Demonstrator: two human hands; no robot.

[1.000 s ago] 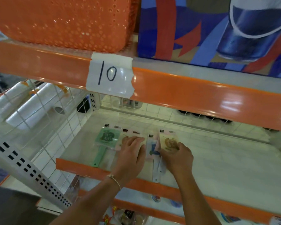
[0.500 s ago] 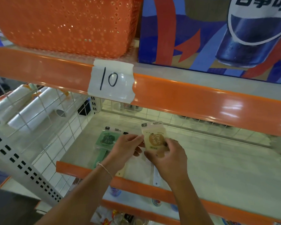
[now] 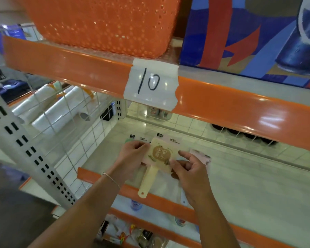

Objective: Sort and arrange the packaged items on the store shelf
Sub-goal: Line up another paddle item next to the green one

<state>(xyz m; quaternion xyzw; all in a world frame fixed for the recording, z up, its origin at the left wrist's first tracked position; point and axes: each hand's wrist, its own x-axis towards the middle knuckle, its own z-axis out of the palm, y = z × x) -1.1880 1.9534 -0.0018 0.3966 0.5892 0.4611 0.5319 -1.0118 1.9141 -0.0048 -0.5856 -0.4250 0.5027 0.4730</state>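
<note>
Lowered toward the pale shelf (image 3: 240,185), both hands (image 3: 190,169) pinch the cream packaged fan (image 3: 159,154)

— Where does the view sit?
— On the person's head, looking forward and down into the shelf (image 3: 258,185), close enough that both forearms rise from the bottom edge.
— What fills the top?
— The upper shelf lip with its tape label (image 3: 151,85), very near.
— A second view?
— None; just this wide-angle one.
</note>
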